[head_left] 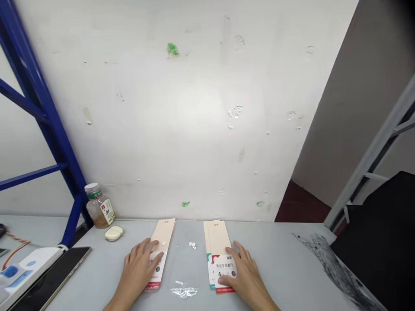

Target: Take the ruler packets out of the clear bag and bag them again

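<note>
My left hand [138, 265] lies flat, fingers spread, on a long cream card packet [164, 235] with a red lower end. To the right, my right hand [244, 272] rests with fingers stretched on a small stack of like cream packets [216, 236] printed with red and green labels. Between the two lies a clear plastic sleeve [183, 276], hard to see, with two small white dots [192, 245] near its top. Both hands hold nothing; they press on the packets on the grey table [275, 259].
A plastic bottle [99, 211] of amber liquid and a small cream case [113, 233] stand at the back left by a blue rack post [52, 129]. A dark tablet [55, 276] and white device [29, 265] lie left. A black smear [337, 268] marks the right.
</note>
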The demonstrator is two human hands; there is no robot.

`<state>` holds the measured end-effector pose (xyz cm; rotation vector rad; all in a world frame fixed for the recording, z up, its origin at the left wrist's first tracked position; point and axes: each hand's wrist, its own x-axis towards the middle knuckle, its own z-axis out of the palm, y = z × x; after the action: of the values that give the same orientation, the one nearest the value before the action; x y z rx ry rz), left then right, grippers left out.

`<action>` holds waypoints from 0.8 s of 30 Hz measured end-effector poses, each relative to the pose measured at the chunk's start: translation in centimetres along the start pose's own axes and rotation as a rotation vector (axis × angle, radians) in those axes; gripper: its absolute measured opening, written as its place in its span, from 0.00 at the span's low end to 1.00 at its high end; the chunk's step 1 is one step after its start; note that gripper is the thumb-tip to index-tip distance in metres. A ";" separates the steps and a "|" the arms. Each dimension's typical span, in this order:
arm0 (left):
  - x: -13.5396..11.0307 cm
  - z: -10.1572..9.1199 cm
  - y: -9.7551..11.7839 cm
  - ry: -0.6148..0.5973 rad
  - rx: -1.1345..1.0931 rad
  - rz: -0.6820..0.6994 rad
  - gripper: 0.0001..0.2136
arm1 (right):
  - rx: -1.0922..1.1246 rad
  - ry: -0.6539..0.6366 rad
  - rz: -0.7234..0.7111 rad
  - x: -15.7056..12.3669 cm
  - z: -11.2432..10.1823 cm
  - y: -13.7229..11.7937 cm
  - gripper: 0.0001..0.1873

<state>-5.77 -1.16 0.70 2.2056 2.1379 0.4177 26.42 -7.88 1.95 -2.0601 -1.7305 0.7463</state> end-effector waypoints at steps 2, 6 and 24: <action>-0.6 0.5 0.0 0.001 0.039 0.008 0.20 | -0.009 -0.001 0.002 0.0 0.0 0.0 0.38; -1.3 0.8 -0.4 0.029 0.041 0.036 0.21 | 0.062 -0.002 -0.033 0.2 0.0 0.2 0.29; -0.1 0.2 3.1 0.107 -0.062 0.333 0.17 | 0.554 0.110 -0.078 0.9 0.1 0.5 0.08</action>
<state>-2.67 -1.35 1.18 2.5603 1.7711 0.6197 26.86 -7.09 1.38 -1.6134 -1.3416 0.9409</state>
